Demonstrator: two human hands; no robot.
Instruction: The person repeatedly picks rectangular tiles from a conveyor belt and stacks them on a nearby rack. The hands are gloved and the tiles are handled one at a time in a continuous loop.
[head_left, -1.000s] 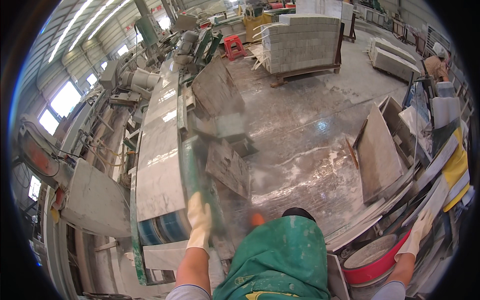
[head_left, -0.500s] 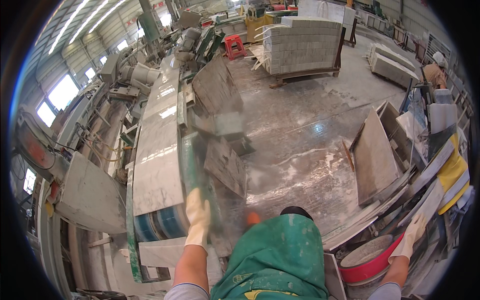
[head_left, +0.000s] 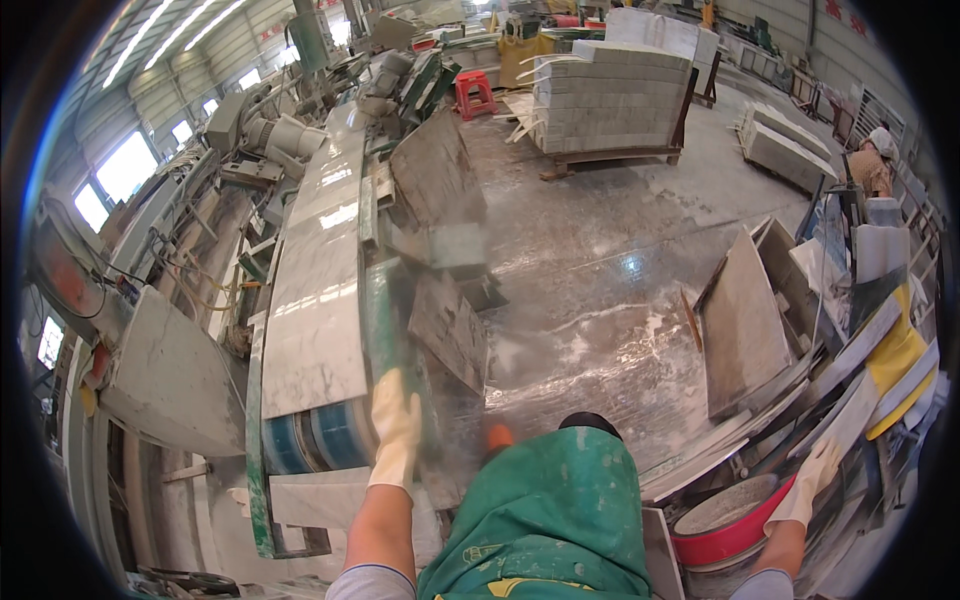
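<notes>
My left hand [head_left: 396, 425], in a cream rubber glove, lies with its fingers stretched along the green side frame [head_left: 388, 318] of a roller machine. Beside it is the blue roller end [head_left: 313, 440]. Pale, veined stone slabs [head_left: 315, 365] lie flat along the machine's top, their front edge just short of the roller. On the far right, my gloved right hand [head_left: 803, 487] reaches out with its fingers extended, by the lower end of a grey stone strip [head_left: 848, 415]. Whether the fingertips touch that strip is hard to tell. Nearest below this hand is a red-rimmed round tub [head_left: 735, 542].
Stone pieces [head_left: 448, 325] lean along the machine's right side. More slabs [head_left: 745, 325] lean upright at right, near a yellow sheet [head_left: 893, 370]. A stacked pallet of blocks [head_left: 612, 105] and a red stool [head_left: 474, 94] stand farther back. Another person [head_left: 873, 162] bends at far right.
My view has shifted slightly. The right hand has drawn back a little toward me, while the left hand stays on the machine's side. The person at far right has changed posture slightly.
</notes>
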